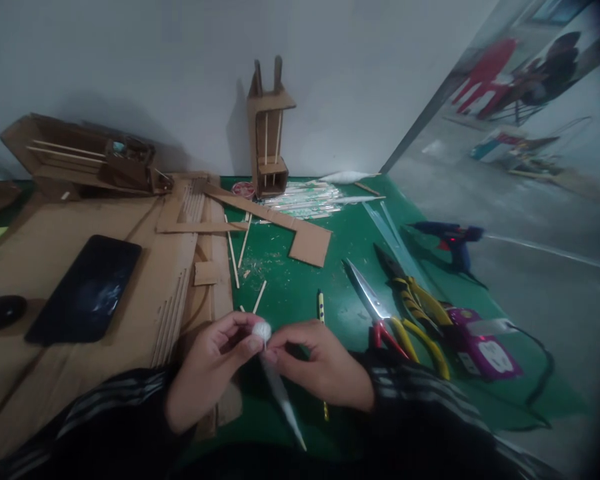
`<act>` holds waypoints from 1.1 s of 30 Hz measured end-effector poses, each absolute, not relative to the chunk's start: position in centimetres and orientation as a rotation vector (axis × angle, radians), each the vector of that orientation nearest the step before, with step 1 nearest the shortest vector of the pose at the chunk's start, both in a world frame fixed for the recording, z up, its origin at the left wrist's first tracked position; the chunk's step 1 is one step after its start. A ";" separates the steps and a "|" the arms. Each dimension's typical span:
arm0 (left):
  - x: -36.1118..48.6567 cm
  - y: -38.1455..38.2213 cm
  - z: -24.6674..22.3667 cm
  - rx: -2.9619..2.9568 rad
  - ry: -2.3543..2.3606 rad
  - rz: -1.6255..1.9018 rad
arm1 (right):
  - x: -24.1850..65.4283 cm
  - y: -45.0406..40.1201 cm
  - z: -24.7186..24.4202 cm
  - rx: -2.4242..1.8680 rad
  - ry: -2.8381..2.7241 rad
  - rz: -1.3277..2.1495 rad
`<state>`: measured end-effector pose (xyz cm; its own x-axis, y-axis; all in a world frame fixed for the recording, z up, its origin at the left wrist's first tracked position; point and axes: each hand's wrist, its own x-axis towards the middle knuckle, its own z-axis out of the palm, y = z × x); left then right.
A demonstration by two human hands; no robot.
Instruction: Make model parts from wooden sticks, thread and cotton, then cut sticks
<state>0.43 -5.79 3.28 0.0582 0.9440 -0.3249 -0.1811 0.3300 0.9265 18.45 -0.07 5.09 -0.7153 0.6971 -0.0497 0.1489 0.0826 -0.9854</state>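
A small white ball (262,331), which looks like wound thread, is pinched between the thumb and fingers of my left hand (220,360). Close against its right side, my right hand (315,363) has thumb and forefinger together on what looks like a thin white thread (265,347) coming off the ball. Below my fingers a slim stick wrapped in white (283,397) slants down to the right, its pale tip bare; its upper end is hidden by my hands. A yellow-and-black pencil (321,307) lies beyond my right hand and passes under it.
Scissors (375,300), pliers (405,287), a purple box (480,343) and a blue glue gun (453,237) lie right. Cardboard pieces (310,243) and wrapped sticks (305,200) lie ahead. A cardboard model (267,133) stands at the wall. A phone (87,290) lies left.
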 end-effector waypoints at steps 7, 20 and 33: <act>0.4 -6.1 3.3 0.829 1.122 1.055 | 18.0 0.1 4.1 -0.903 -1.810 1.888; -0.1 -6.4 3.8 0.956 1.067 0.887 | 18.2 1.4 3.1 -1.061 -1.909 1.718; 0.6 -6.1 4.0 0.909 1.077 0.752 | 18.8 1.6 4.0 -1.094 -1.942 1.584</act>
